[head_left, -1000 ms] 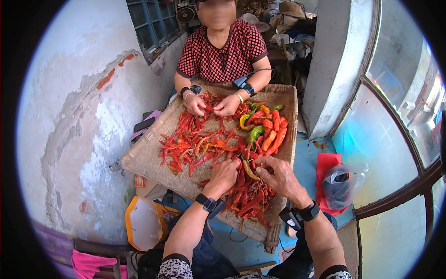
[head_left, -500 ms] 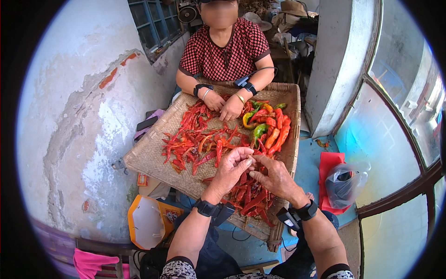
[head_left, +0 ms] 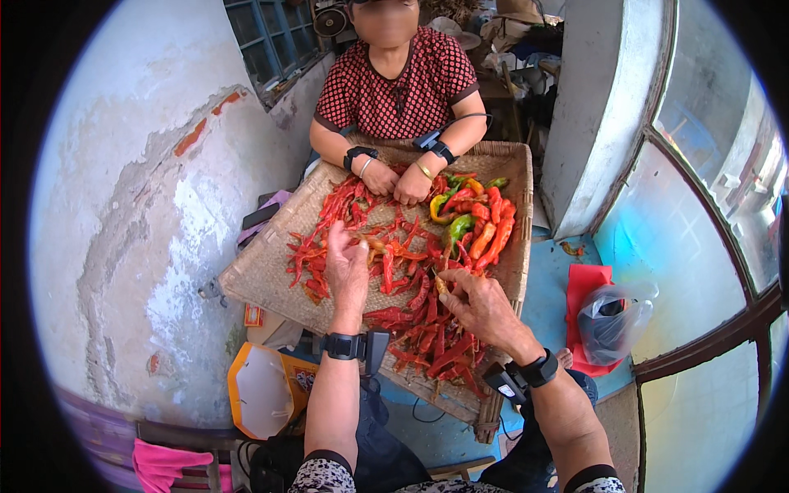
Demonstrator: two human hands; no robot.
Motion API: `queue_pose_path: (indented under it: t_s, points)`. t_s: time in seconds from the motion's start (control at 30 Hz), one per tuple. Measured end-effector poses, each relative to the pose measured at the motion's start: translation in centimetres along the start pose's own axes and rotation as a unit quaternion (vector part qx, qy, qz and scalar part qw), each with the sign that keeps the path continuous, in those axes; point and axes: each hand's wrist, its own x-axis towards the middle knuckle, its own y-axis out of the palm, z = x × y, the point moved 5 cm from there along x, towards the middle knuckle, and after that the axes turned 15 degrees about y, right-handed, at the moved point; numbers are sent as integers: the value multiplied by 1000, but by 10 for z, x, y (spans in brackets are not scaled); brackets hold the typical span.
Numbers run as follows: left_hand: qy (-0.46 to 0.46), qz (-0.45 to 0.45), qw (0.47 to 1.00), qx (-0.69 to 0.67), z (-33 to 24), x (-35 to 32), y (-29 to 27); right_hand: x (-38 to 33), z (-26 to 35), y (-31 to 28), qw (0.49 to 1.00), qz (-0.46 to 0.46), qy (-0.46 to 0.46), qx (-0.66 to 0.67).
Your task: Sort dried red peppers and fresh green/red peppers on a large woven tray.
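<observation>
My left hand (head_left: pixel 347 267) is over the middle of a shallow woven tray (head_left: pixel 263 267), its fingers stretched out above red dried chili peppers (head_left: pixel 308 255). It is slightly blurred, and I see nothing gripped in it. Over the near right heap of dark red chili peppers (head_left: pixel 440 349), my right hand (head_left: pixel 481 308) is closed, pinching what looks like a small pale yellowish chili pepper (head_left: pixel 442 285) between thumb and forefinger. Fresher, plumper red, orange and green peppers (head_left: pixel 491 226) lie along the tray's right side.
Across the tray sits a person whose two hands (head_left: pixel 396 181) are among the chili peppers at the far side. A peeling wall (head_left: pixel 181 246) stands at left. At right are a red bag (head_left: pixel 580 308), a clear plastic bag (head_left: pixel 616 324) and a glazed door (head_left: pixel 682 255). An orange-edged box (head_left: pixel 263 390) lies below left.
My hands have parted: the left moved away to the left and opened, while the right stayed near its place, still pinching. The other person's hands drew closer together.
</observation>
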Motion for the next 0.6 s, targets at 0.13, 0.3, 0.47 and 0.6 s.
queue_pose_path:
  t_s: [0.13, 0.3, 0.47, 0.6]
  points:
    - [9, 150, 966, 209, 11, -1, 5, 1, 0, -5, 1000, 2, 0, -12]
    - [22, 441, 863, 245, 14, -55, 64, 1, -2, -1, 999, 21, -14, -24]
    - [17, 496, 839, 224, 24, -77, 79, 2, -3, -3, 1000, 14, -17, -14]
    - [56, 466, 863, 187, 21, -68, 78, 3, -6, -1, 1000, 13, -12, -15]
